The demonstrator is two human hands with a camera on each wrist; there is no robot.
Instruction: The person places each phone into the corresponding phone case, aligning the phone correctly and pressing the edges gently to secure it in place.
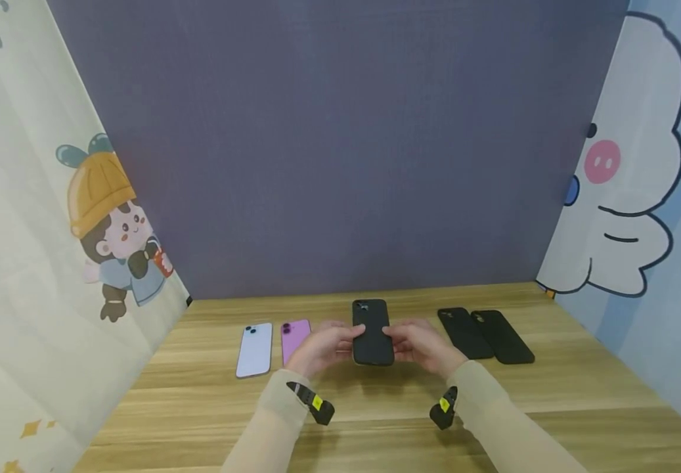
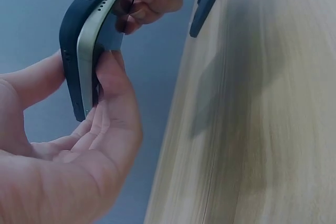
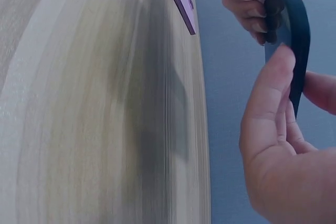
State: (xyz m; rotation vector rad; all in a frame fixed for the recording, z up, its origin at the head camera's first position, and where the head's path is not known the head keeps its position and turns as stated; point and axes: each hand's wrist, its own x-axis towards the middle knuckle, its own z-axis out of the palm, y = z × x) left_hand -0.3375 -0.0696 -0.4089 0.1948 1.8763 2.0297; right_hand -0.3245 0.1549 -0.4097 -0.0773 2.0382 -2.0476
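Note:
Above the table both hands hold a phone (image 2: pixel 86 51) with a black case (image 1: pixel 372 335) against its back. My left hand (image 1: pixel 327 345) grips the left edge, its thumb on the case back; my right hand (image 1: pixel 423 343) grips the right edge in the same manner. In the left wrist view the phone's pale metal edge stands slightly apart from the case (image 2: pixel 68 51) on the left hand's (image 2: pixel 84 145) side. The right wrist view has the right hand's (image 3: pixel 283 140) thumb and fingers on either side of the case (image 3: pixel 300 35).
A white phone (image 1: pixel 254 350) and a pink phone (image 1: pixel 295 336) lie on the wooden table (image 1: pixel 375 420) at the left. Two black cases (image 1: pixel 466 333) (image 1: pixel 502 336) lie side by side at the right. A dark panel (image 1: pixel 340 151) stands behind the table.

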